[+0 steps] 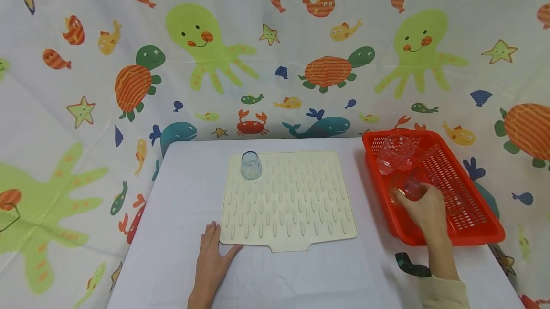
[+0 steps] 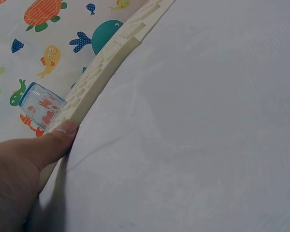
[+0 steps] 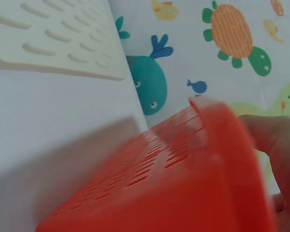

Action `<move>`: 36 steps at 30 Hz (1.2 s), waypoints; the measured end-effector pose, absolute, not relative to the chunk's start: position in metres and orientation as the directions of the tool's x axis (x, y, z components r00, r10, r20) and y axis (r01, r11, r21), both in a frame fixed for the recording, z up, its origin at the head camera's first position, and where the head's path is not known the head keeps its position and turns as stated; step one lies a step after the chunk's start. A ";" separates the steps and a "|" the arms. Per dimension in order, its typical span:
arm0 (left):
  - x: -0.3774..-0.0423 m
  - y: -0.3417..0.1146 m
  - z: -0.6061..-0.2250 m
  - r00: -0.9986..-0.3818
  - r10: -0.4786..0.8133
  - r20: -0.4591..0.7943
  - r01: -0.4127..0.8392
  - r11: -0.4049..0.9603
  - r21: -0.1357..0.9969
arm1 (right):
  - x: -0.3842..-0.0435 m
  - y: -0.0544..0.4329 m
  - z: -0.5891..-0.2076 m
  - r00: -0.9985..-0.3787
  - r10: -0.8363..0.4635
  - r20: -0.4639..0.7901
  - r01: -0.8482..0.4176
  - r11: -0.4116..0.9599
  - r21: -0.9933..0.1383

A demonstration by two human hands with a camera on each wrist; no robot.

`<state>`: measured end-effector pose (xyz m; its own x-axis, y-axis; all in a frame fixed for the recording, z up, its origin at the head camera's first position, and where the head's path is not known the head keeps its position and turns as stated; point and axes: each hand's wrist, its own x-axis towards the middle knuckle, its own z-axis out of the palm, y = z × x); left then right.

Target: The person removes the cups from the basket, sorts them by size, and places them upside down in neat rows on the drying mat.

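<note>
The purplish glass point(image 1: 413, 188) is low in the front left part of the red basket point(image 1: 472, 240), at the fingers of the right hand point(image 1: 429, 208). Nearest the wearer, the left hand point(image 1: 211, 256) lies spread at the front left corner of the cream mat point(image 1: 296, 204), fingers straight and thumb held away from them; the left wrist view shows that thumb resting on the mat's edge. This hand holds no glass. The right hand reaches over the basket's front rim, thumb and fingers bent round the purplish glass in what looks like a pinch; the right wrist view hides the grip behind the red wall, so how firm it is I cannot tell.

Judging by how things lie, the work is at an early stage. One bluish glass point(image 1: 251, 166) stands at the back left of the mat on the white surface point(image 1: 326, 280); whether its mouth is up or down is unclear. It is the only glass there. Farther back in the basket, clear glassware point(image 1: 391, 156) lies crowded in the left corner, overlapping too much to count. That and the purplish piece appear to be what is left.
</note>
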<state>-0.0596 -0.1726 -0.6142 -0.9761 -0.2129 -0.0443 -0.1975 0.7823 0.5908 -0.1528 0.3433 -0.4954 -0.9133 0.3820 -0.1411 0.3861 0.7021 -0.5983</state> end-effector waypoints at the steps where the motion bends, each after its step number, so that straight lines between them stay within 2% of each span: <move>1: -0.060 -0.173 -0.614 -0.976 -0.214 -0.044 -0.198 0.781 0.592 | -0.152 0.342 -0.494 -0.914 0.383 -0.131 0.380 0.701 -0.603; 14: -0.059 -0.171 -0.620 -0.972 -0.231 0.045 -0.161 0.791 0.590 | -0.141 0.329 -0.472 -0.915 0.403 0.035 0.284 0.702 -0.653; 19: -0.060 -0.172 -0.621 -0.974 -0.225 0.014 -0.173 0.786 0.593 | -0.138 0.324 -0.465 -0.903 0.417 0.103 0.254 0.713 -0.654; 27: -0.060 -0.173 -0.620 -0.977 -0.212 -0.021 -0.183 0.784 0.593 | -0.135 0.313 -0.455 -0.894 0.423 0.144 0.230 0.711 -0.664; 36: -0.059 -0.171 -0.620 -0.976 -0.215 -0.018 -0.185 0.789 0.586 | -0.133 0.296 -0.453 -0.897 0.361 0.253 0.089 0.711 -0.697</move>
<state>-0.0591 -0.1714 -0.6201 -0.9763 -0.2155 -0.0178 -0.1848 0.7887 0.5863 -0.1332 0.2960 -0.4529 -0.8975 0.3611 0.2533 0.0893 0.7112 -0.6973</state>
